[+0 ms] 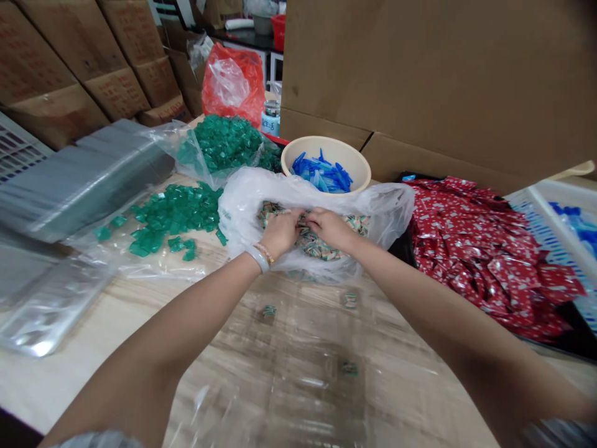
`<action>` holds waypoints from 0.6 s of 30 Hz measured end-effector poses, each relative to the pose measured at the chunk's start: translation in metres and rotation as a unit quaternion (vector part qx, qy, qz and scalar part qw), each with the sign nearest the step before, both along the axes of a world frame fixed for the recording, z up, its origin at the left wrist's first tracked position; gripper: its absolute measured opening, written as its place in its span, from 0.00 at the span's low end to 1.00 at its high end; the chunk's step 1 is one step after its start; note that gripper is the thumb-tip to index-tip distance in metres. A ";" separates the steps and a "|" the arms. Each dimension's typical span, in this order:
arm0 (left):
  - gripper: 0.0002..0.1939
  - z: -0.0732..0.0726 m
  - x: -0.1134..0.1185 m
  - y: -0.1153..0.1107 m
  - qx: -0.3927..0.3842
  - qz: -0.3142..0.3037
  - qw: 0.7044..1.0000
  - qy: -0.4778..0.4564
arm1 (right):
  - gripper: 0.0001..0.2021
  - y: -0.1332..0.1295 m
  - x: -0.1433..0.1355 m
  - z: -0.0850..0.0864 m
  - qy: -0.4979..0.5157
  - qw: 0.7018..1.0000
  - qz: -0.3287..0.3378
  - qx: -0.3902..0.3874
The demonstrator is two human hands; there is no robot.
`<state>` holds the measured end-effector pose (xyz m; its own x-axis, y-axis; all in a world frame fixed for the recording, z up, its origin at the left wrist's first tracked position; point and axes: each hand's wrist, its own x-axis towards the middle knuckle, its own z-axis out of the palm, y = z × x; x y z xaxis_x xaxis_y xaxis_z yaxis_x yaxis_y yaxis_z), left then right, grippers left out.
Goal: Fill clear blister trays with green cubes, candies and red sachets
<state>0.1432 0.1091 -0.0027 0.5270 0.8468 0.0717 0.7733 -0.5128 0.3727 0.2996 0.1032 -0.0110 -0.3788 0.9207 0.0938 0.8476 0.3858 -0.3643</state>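
A white plastic bag [242, 199] lies spread on the table, filled with small striped pieces [321, 247] in green, orange and white. Both hands reach into it. My left hand [280, 231], with a pale bangle and a beaded bracelet at the wrist, has its fingers bent in among the pieces. Close beside it, my right hand [329, 227] has its fingers drawn together at the pile. Whatever lies between the fingertips is too small and blurred to make out. On clear plastic sleeves [308, 336] nearer me rest a few loose striped clusters [269, 310].
Green packets [172, 214] are heaped at left, with more in a clear bag [224, 143]. Behind stands a cream bowl [359, 158] of blue pieces. Red patterned packets [480, 249] fill a black tray at right, beside a white basket [536, 205]. Cardboard [420, 81] rises behind.
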 end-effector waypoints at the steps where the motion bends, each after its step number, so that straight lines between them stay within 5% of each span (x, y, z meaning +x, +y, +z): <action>1: 0.15 0.000 0.000 0.000 0.007 -0.013 1.000 0.012 | 0.11 0.000 0.000 0.000 -0.003 1.000 0.006 0.001; 9: 0.12 0.001 0.000 0.003 0.031 -0.056 0.997 0.045 | 0.08 -0.013 0.007 0.000 0.013 1.000 -0.005 -0.001; 18: 0.12 -0.001 -0.010 0.015 -0.024 -0.016 1.000 0.003 | 0.08 -0.022 -0.004 0.002 -0.068 0.997 -0.032 0.013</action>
